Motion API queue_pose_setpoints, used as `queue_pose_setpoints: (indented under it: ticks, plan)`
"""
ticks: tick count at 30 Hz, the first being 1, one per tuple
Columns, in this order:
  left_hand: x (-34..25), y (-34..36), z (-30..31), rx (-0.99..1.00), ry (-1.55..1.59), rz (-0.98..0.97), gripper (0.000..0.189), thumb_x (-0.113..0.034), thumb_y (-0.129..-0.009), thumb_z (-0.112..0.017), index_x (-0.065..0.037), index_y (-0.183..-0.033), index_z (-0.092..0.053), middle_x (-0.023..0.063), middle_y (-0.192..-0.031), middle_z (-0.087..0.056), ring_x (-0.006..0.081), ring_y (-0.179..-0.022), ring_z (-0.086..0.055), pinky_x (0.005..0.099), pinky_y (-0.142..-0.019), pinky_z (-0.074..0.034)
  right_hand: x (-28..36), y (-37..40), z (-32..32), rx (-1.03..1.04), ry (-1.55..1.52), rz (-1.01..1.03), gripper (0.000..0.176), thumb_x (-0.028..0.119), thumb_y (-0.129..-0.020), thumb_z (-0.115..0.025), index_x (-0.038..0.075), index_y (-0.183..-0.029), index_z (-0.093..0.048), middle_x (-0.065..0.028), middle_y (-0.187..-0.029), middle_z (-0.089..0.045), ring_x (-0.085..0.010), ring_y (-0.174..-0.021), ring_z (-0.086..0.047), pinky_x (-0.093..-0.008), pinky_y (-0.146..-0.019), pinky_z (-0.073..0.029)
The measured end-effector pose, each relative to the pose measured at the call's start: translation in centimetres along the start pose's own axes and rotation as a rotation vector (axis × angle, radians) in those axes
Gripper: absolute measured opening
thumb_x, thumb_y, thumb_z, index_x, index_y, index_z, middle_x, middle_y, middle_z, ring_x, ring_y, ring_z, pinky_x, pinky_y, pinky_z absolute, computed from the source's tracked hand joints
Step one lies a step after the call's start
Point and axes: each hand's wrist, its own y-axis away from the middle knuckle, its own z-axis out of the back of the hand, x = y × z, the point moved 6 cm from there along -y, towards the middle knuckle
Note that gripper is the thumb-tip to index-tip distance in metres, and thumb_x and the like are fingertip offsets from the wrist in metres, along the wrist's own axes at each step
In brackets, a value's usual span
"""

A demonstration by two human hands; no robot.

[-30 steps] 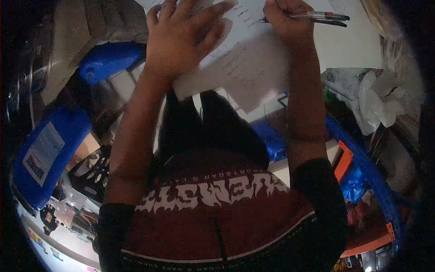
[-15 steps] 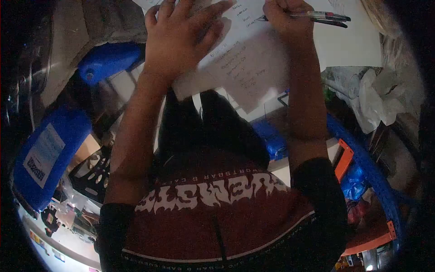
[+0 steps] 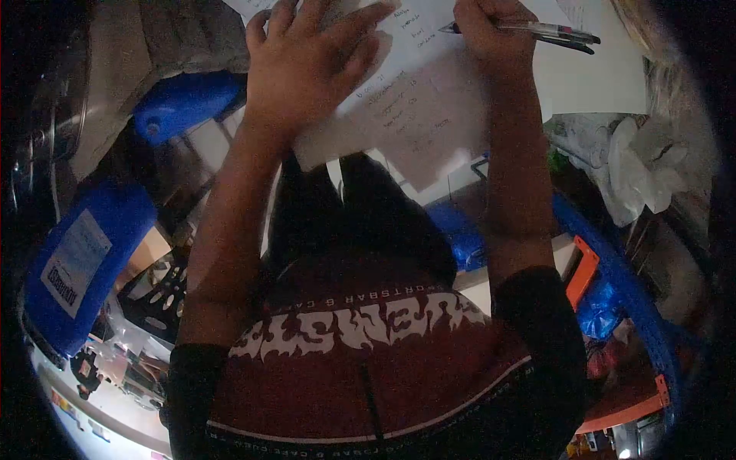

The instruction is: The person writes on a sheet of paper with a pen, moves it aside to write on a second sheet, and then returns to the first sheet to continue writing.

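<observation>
A white sheet of paper (image 3: pixel 414 57) with handwritten lines lies at the top of the view, its lower part in shadow. My left hand (image 3: pixel 307 57) rests flat on its left side, fingers spread. In my right hand (image 3: pixel 502 38) is a pen (image 3: pixel 563 34), gripped between the fingers. The pen's tip points left, right beside the written words, and its back end sticks out to the right. Part of the writing is covered by my left fingers.
Another white sheet (image 3: pixel 590 73) lies to the right, with a crumpled clear plastic bag (image 3: pixel 640 172) below it. Blue containers (image 3: pixel 188 103) stand on the left, near a black perforated basket (image 3: pixel 157 299). An orange-edged shelf (image 3: pixel 621 410) and a blue tube (image 3: pixel 613 245) are at lower right.
My right hand has shifted slightly to the right with the pen. The left hand stays in place on the paper.
</observation>
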Motion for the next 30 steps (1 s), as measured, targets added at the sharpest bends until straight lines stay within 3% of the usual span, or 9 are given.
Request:
queue_pose_setpoints:
  ticks: [2,5,11,15,17,20,23,26,30]
  plan:
    - [-0.1,-0.1,0.2,-0.023,-0.029,-0.014,0.047,-0.040,-0.090,-0.054,-0.034,-0.136,-0.049,0.0107,-0.142,-0.041,0.0365,-0.132,-0.033,0.0601,-0.105,-0.024,2.5,0.4,-0.5,0.077,0.253,0.160,0.031,-0.008,-0.080,-0.053,0.012,-0.065,-0.034,0.0023,-0.064,-0.028,-0.0098,-0.059,-0.032,-0.0271,-0.054,-0.031]
    - [-0.3,-0.5,0.5,0.010,0.032,0.004,0.046,-0.040,-0.090,-0.054,-0.033,-0.135,-0.050,0.0107,-0.142,-0.041,0.0368,-0.132,-0.034,0.0603,-0.105,-0.025,0.5,-0.7,-0.5,0.145,0.419,0.023,0.032,-0.009,-0.076,-0.055,0.011,-0.065,-0.034,0.0023,-0.063,-0.030,-0.0095,-0.059,-0.032,-0.0273,-0.052,-0.030]
    - [-0.2,-0.5,0.5,0.017,0.060,0.011,0.045,-0.041,-0.091,-0.052,-0.033,-0.135,-0.050,0.0107,-0.142,-0.040,0.0371,-0.132,-0.034,0.0608,-0.105,-0.025,0.7,-0.4,-0.4,0.085,0.240,0.204,0.033,-0.013,-0.074,-0.055,0.011,-0.065,-0.034,0.0028,-0.063,-0.030,-0.0092,-0.058,-0.031,-0.0269,-0.052,-0.029]
    - [-0.1,-0.3,0.3,0.031,0.016,0.017,0.044,-0.041,-0.092,-0.051,-0.034,-0.135,-0.050,0.0106,-0.143,-0.040,0.0376,-0.132,-0.033,0.0613,-0.104,-0.024,-1.2,-1.0,0.1,0.007,0.354,0.138,0.035,-0.014,-0.074,-0.054,0.011,-0.065,-0.032,0.0032,-0.064,-0.028,-0.0089,-0.058,-0.030,-0.0266,-0.052,-0.028]
    - [-0.1,-0.3,0.3,0.035,0.004,0.021,0.044,-0.041,-0.092,-0.051,-0.035,-0.135,-0.051,0.0107,-0.143,-0.040,0.0378,-0.132,-0.033,0.0616,-0.104,-0.024,-0.2,-0.2,-0.4,0.147,-0.323,0.097,0.037,-0.014,-0.075,-0.054,0.011,-0.066,-0.029,0.0034,-0.064,-0.026,-0.0088,-0.058,-0.030,-0.0270,-0.051,-0.028]
    - [-0.1,-0.4,0.4,0.055,0.045,0.030,0.044,-0.041,-0.092,-0.051,-0.035,-0.135,-0.050,0.0110,-0.143,-0.039,0.0379,-0.133,-0.032,0.0622,-0.104,-0.024,2.6,0.3,-0.5,0.093,0.141,0.298,0.037,-0.013,-0.076,-0.054,0.012,-0.066,-0.028,0.0038,-0.064,-0.026,-0.0082,-0.058,-0.029,-0.0270,-0.050,-0.027]
    - [-0.1,-0.3,0.3,0.042,0.034,0.032,0.045,-0.041,-0.091,-0.052,-0.035,-0.136,-0.050,0.0109,-0.144,-0.038,0.0380,-0.133,-0.032,0.0624,-0.105,-0.024,1.7,0.3,-0.9,0.121,-0.142,0.127,0.037,-0.012,-0.075,-0.055,0.011,-0.065,-0.028,0.0036,-0.063,-0.027,-0.0080,-0.057,-0.029,-0.0267,-0.050,-0.027]
    - [-0.1,-0.3,0.4,0.037,0.052,0.021,0.045,-0.042,-0.091,-0.052,-0.036,-0.136,-0.049,0.0102,-0.144,-0.038,0.0378,-0.133,-0.032,0.0623,-0.105,-0.024,3.3,0.2,-0.5,0.099,0.296,0.351,0.037,-0.010,-0.074,-0.057,0.011,-0.065,-0.028,0.0035,-0.063,-0.028,-0.0079,-0.057,-0.029,-0.0265,-0.050,-0.027]
    - [-0.2,-0.3,0.4,0.043,0.032,0.032,0.045,-0.042,-0.091,-0.053,-0.036,-0.135,-0.050,0.0100,-0.144,-0.039,0.0377,-0.133,-0.032,0.0622,-0.105,-0.024,1.7,-0.1,-0.3,0.076,0.072,0.251,0.035,-0.008,-0.073,-0.058,0.010,-0.064,-0.029,0.0023,-0.062,-0.028,-0.0089,-0.056,-0.030,-0.0276,-0.049,-0.027]
